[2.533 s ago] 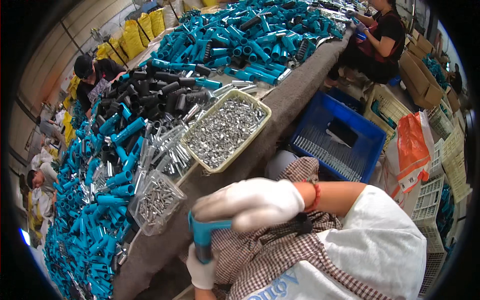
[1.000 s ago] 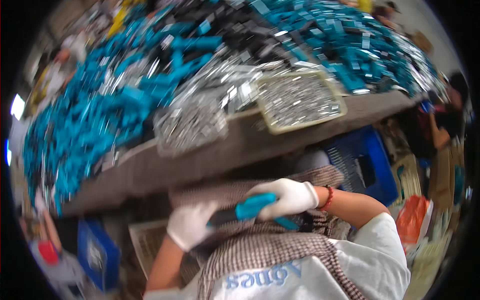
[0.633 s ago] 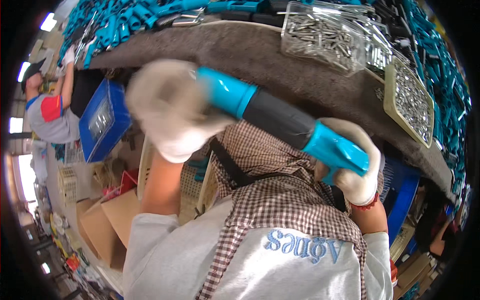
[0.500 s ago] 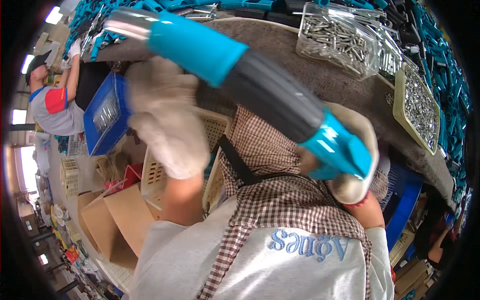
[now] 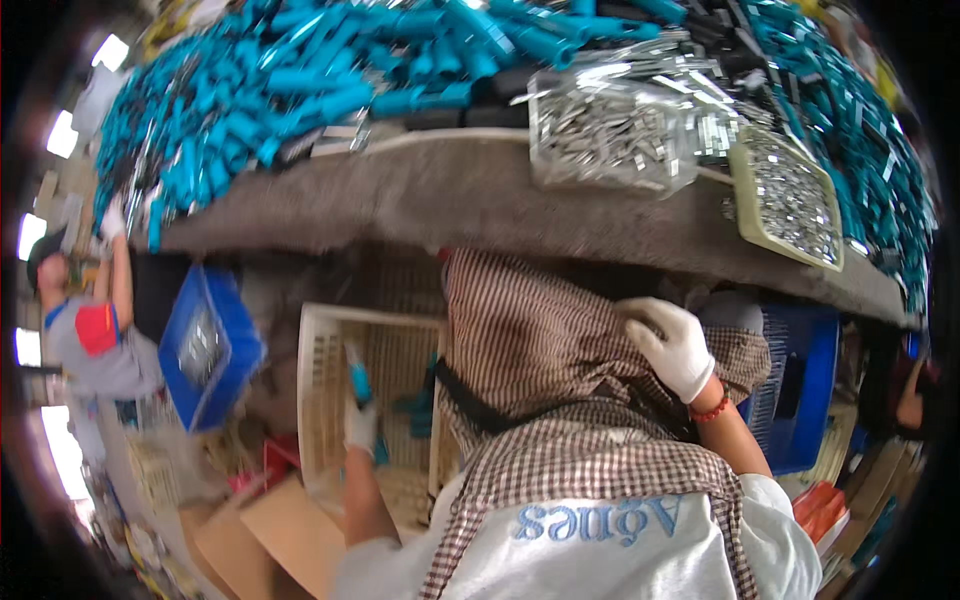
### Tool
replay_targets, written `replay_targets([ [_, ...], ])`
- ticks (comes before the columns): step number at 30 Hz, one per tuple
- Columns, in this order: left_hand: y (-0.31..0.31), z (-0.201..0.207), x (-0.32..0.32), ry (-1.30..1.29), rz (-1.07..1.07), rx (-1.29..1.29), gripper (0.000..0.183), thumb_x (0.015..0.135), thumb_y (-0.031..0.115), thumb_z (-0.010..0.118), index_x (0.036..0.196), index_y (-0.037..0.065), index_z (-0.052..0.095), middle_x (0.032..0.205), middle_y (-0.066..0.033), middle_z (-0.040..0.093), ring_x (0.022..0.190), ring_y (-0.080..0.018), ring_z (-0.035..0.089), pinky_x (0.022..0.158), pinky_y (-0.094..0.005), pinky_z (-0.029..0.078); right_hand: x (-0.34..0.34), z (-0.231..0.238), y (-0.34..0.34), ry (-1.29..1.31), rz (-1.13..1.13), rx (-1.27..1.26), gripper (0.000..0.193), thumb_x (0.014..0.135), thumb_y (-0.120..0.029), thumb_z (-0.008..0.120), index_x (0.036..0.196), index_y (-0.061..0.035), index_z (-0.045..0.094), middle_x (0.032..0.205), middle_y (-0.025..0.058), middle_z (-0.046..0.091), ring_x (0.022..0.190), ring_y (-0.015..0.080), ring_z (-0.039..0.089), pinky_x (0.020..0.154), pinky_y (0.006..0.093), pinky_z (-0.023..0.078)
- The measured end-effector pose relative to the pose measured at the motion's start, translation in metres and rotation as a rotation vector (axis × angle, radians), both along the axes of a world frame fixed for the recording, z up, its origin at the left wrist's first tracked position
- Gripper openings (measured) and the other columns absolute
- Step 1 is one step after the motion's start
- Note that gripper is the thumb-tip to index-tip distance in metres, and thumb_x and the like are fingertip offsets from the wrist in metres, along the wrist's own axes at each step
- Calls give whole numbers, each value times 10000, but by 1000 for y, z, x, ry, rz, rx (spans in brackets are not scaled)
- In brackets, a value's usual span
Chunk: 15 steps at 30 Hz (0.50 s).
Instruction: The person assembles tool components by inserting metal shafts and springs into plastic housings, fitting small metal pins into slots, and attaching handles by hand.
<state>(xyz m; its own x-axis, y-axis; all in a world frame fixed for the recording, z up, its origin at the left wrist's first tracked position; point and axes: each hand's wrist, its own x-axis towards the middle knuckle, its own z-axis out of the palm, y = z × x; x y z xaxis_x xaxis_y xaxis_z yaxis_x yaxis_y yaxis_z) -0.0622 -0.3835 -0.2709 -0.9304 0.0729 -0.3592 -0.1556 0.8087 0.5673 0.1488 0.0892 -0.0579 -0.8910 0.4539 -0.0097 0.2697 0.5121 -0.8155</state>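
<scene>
My left hand (image 5: 361, 424), in a white glove, is down inside a cream plastic crate (image 5: 312, 350) at the left of my lap. It grips a teal tool (image 5: 359, 377) with a bright, pale tip; most of it is hidden by the glove or blurred. Other teal pieces (image 5: 415, 405) lie in the crate beside it. Resting over the checked apron (image 5: 540, 330) on my lap, my gloved right hand (image 5: 677, 345) is empty, its fingers stretched out and loosely apart.
Ahead, the bench edge (image 5: 420, 195) carries heaped teal tubes (image 5: 330, 80), a clear bin of metal parts (image 5: 610, 130) and a pale green tray of small metal pieces (image 5: 790, 200). Blue crates (image 5: 205, 350) stand either side. A co-worker (image 5: 95, 330) works at the far left.
The teal-and-black tool, held up before me in my right hand, is no longer there. My left hand has gone down into the crate with a teal tool; my right hand now lies open.
</scene>
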Motion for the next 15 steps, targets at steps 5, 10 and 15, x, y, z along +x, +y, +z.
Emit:
replay_targets([
  [5, -29, -119, 54, -567, -190, -270, 588, 767, 269, 706, 1273, 32, 522, 1207, -209, 609, 1110, -366, 587, 920, -460, 466, 30, -8, -4, -117, -73, 108, 213, 851, -172, 622, 1006, -38, 680, 931, 163, 685, 846, 310, 672, 755, 359, 532],
  [10, 49, -146, 7, -521, -236, -450, 724, 802, 332, 705, 1398, 47, 409, 1324, -216, 533, 1181, -361, 548, 955, -464, 467, 45, -21, -4, -121, -57, 221, 212, 854, -230, 636, 980, -64, 674, 907, 162, 686, 825, 335, 665, 734, 397, 536],
  [15, 46, -142, -82, -12, -267, -497, 504, 941, 284, 533, 1375, 42, 448, 1354, -185, 524, 1187, -330, 551, 953, -411, 466, 32, -24, -9, -131, 83, 247, 285, 868, -311, 611, 1018, -75, 664, 834, 177, 673, 767, 357, 653, 700, 442, 526],
])
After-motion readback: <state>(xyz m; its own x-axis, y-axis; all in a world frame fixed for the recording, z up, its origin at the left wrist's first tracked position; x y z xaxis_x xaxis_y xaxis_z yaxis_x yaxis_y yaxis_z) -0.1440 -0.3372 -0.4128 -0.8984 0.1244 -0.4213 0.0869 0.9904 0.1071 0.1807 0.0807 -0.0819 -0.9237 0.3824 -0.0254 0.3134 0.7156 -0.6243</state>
